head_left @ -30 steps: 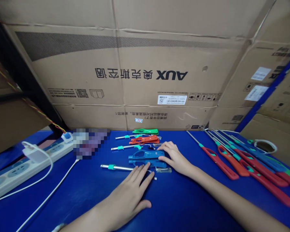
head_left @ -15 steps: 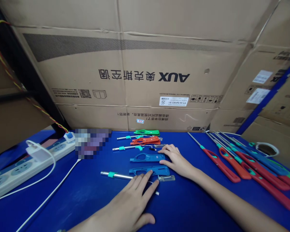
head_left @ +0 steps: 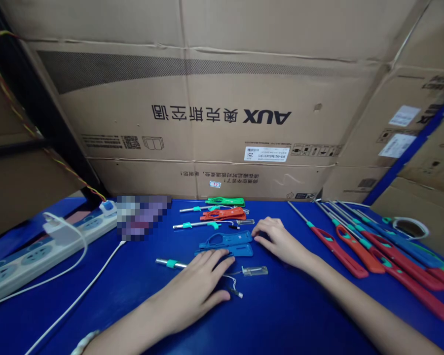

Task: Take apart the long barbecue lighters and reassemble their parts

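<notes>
My left hand [head_left: 198, 286] lies flat with its fingers spread, the tips touching the nearer blue lighter casing half [head_left: 240, 250]. Directly behind that half, close against it, sits the other blue casing half [head_left: 225, 238]. My right hand [head_left: 279, 241] rests just past their right ends, fingers loosely bent and apart, holding nothing. Partly covered by my left hand is a metal lighter tube [head_left: 175, 265] with a green collar. To its right lie a clear fuel tank [head_left: 255, 271] and a small igniter part [head_left: 237, 293] on a white wire.
Farther back lie orange casing halves [head_left: 227, 213], green casing halves [head_left: 227, 201] and more metal tubes [head_left: 194, 226]. Several assembled lighters [head_left: 336, 251] are on the right. A power strip [head_left: 33, 254] with white cables runs along the left. A large cardboard box [head_left: 222, 88] stands behind.
The nearer blue casing half has slid away from me and slightly left, up to the other half, with my left hand on it. My right hand has shifted right, off the casing ends.
</notes>
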Action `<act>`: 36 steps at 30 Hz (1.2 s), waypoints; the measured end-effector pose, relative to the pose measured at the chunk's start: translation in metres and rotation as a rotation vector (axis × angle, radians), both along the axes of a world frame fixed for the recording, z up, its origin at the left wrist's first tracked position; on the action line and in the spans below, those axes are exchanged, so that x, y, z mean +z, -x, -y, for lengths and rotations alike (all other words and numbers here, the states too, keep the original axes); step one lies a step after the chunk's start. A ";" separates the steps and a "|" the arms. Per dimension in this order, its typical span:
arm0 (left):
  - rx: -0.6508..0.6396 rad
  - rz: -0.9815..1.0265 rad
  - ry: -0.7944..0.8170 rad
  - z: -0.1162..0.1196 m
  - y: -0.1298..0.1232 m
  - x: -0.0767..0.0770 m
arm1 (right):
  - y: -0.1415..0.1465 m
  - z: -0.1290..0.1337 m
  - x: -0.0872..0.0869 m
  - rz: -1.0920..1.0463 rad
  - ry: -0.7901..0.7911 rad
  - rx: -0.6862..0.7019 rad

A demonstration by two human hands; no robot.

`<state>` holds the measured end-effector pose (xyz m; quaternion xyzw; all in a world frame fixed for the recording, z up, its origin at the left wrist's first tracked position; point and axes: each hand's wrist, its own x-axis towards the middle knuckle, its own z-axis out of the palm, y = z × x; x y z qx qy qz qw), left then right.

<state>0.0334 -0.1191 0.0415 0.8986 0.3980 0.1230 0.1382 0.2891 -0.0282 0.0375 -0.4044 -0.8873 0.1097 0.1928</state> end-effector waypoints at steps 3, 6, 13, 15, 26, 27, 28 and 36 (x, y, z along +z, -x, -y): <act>0.002 -0.015 -0.006 -0.004 0.002 0.001 | -0.002 0.005 0.010 0.041 0.051 0.042; 0.006 -0.009 -0.036 -0.009 0.001 0.002 | -0.003 0.012 0.020 0.086 0.140 0.090; 0.009 -0.061 -0.190 -0.039 -0.007 0.007 | 0.001 0.025 0.020 0.179 0.311 0.188; -0.008 -0.075 -0.237 -0.055 -0.013 0.008 | 0.003 0.026 0.016 0.193 0.325 0.195; -0.147 -0.103 -0.359 -0.113 -0.046 -0.009 | -0.001 0.024 0.011 0.196 0.348 0.193; -0.158 -0.106 -0.365 -0.114 -0.046 -0.010 | -0.001 0.024 0.012 0.199 0.352 0.189; -0.169 -0.110 -0.371 -0.115 -0.045 -0.011 | 0.000 0.024 0.012 0.203 0.355 0.185; -0.285 -0.217 -0.481 -0.121 -0.047 -0.007 | 0.000 0.024 0.014 0.210 0.369 0.171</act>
